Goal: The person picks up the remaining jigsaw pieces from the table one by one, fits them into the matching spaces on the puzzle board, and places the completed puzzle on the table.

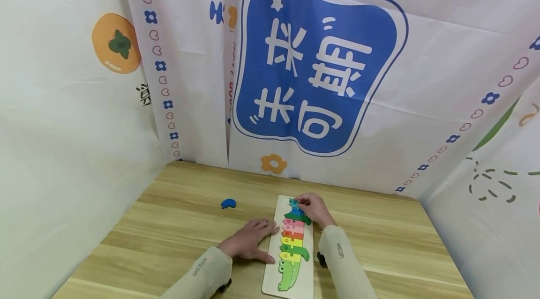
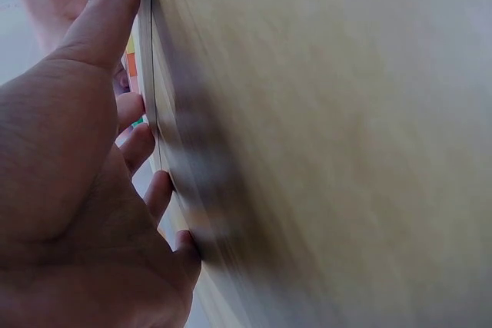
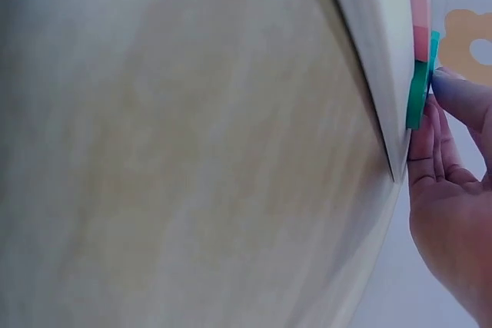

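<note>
A crocodile puzzle board (image 1: 307, 271) lies lengthwise on the table, its green head piece (image 1: 288, 274) at the near end. Yellow, green, orange and pink body pieces (image 1: 293, 234) run up from the head. At the far end my right hand (image 1: 314, 208) has its fingers curled at a small teal piece (image 1: 293, 203) and pinches it, partly covering it. A blue piece and a dark green legged piece (image 3: 419, 91) lie just below. My left hand (image 1: 251, 239) is spread, thumb and fingertips touching the board's left edge (image 2: 146, 44). A loose blue curved piece (image 1: 228, 203) lies left of the board.
The wooden table (image 1: 181, 224) reaches back to a white printed cloth (image 1: 202, 125) with a large blue sign. White cloth walls (image 1: 63, 149) stand at both sides. A pale recess (image 1: 285, 204) shows at the board's far left corner.
</note>
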{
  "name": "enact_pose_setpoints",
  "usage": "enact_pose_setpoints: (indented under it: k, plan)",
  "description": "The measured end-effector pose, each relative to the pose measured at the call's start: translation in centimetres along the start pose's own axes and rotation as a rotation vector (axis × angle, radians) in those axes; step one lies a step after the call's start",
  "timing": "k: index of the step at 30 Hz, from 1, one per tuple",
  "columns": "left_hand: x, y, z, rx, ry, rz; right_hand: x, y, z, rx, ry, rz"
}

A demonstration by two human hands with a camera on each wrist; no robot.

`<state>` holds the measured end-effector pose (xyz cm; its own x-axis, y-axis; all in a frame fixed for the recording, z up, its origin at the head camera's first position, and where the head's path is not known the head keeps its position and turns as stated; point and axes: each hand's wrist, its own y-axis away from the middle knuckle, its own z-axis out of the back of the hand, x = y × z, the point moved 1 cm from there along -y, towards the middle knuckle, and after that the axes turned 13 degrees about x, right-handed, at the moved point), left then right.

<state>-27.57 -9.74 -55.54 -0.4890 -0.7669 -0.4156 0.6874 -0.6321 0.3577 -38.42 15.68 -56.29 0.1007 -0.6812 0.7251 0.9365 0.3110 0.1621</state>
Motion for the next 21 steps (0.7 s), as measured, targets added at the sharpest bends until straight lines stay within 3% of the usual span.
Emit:
enact_pose_setpoints:
  k: [21]
  plan:
    - [-0.17,0.11,0.06,-0.003,0.011,0.000,0.74,0.49,0.26,-0.038,-0.085,-0.078]
